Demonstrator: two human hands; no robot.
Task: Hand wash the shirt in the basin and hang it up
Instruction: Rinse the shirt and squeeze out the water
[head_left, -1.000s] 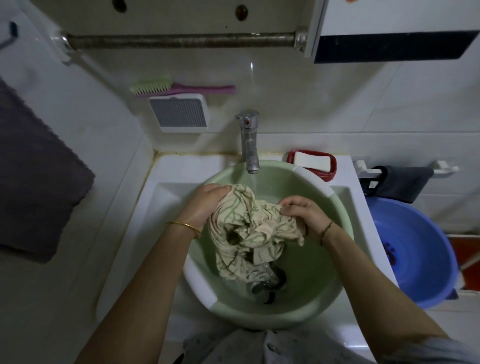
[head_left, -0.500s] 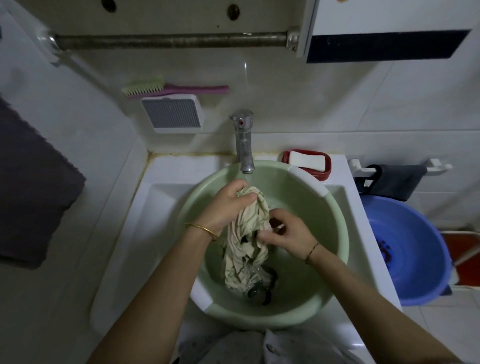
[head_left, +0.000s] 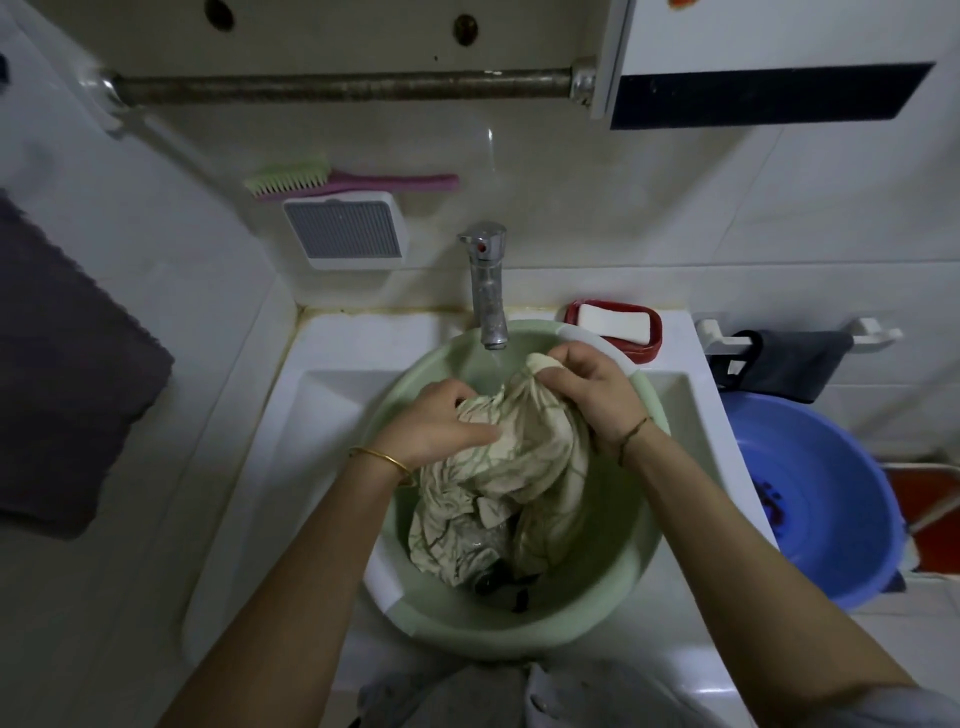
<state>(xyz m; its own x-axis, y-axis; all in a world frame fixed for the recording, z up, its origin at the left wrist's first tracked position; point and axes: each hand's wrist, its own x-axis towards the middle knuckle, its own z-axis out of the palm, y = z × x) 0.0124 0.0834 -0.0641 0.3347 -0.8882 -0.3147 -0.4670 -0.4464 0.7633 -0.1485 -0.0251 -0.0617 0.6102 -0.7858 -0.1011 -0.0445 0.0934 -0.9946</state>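
Note:
A wet cream shirt with green stripes (head_left: 511, 478) hangs bunched inside the pale green basin (head_left: 613, 587), which sits in the white sink (head_left: 332, 395). My left hand (head_left: 441, 421) grips the shirt's left side. My right hand (head_left: 587, 387) grips a bunched end of it, raised near the basin's far rim. The shirt's lower folds trail into the water at the basin's bottom. A thin stream of water falls from the chrome tap (head_left: 488, 286) just beside the cloth.
A red soap dish with a white bar (head_left: 615, 325) sits behind the basin. A blue tub (head_left: 810, 499) stands at the right. A metal rail (head_left: 337, 85) runs along the wall above, with a brush (head_left: 343, 179) and a grey box (head_left: 345, 231). A dark towel (head_left: 57, 364) hangs at the left.
My hands have shifted their hold on the shirt: the right hand rose up and back toward the far rim with a bunched end, and the left dropped lower on the cloth.

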